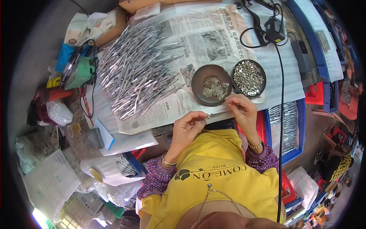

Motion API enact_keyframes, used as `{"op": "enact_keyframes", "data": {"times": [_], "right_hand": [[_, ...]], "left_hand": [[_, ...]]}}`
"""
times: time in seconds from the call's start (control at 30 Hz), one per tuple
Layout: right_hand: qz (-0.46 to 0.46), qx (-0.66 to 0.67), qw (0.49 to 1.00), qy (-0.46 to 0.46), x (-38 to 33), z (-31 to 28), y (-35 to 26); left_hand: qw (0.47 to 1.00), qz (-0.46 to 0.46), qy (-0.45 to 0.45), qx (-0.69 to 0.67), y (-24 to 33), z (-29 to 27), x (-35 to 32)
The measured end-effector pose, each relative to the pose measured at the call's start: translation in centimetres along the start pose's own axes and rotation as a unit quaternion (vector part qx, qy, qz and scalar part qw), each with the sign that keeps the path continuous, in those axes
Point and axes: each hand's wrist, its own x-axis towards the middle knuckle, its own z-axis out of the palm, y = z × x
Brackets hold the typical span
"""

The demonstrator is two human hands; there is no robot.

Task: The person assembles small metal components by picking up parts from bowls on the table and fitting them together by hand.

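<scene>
My left hand (187, 129) is closed, thumb and forefinger pinching a small metal clasp-like piece (209, 116) above the table's near edge. To its right, my right hand (244, 111) has its fingers curled by the near rim of a brown round dish (199, 83). Whatever its fingertips hold is too small to make out. Inside that dish lies a tangled heap of small silvery metal pieces (215, 88). Beside it on the right, a second dark dish holds many small shiny metal bits (248, 78). A wide pile of thin silvery strips (133, 68) covers the left of the newspaper (198, 34).
A black cable (282, 114) hangs down on the right from a black device (274, 29). Below the table's right edge stands a blue tray (301, 129) with silvery strips. At left are a green box-shaped device (80, 72) and a tape roll (74, 130).
</scene>
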Motion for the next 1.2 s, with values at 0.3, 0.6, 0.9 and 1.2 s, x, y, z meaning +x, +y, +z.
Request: {"op": "enact_keyframes", "data": {"times": [0.3,0.6,0.9,1.2], "right_hand": [[0.042,-0.112,0.993,-0.006,0.5,0.4,-0.9],[-0.011,-0.168,0.985,-0.029,1.7,0.8,-0.6],[0.12,-0.013,0.99,-0.069,0.2,1.1,-1.4],[0.123,0.02,0.988,-0.095,-0.9,4.4,-2.0]], "left_hand": [[1.0,0.018,0.017,0.003,-0.3,-1.5,-1.1],[0.994,0.066,0.07,0.058,0.7,-2.5,-2.1],[0.72,0.29,0.389,0.497,-1.8,-14.5,-10.9],[0.627,0.32,0.304,0.642,-3.0,-16.3,-9.1]]}}
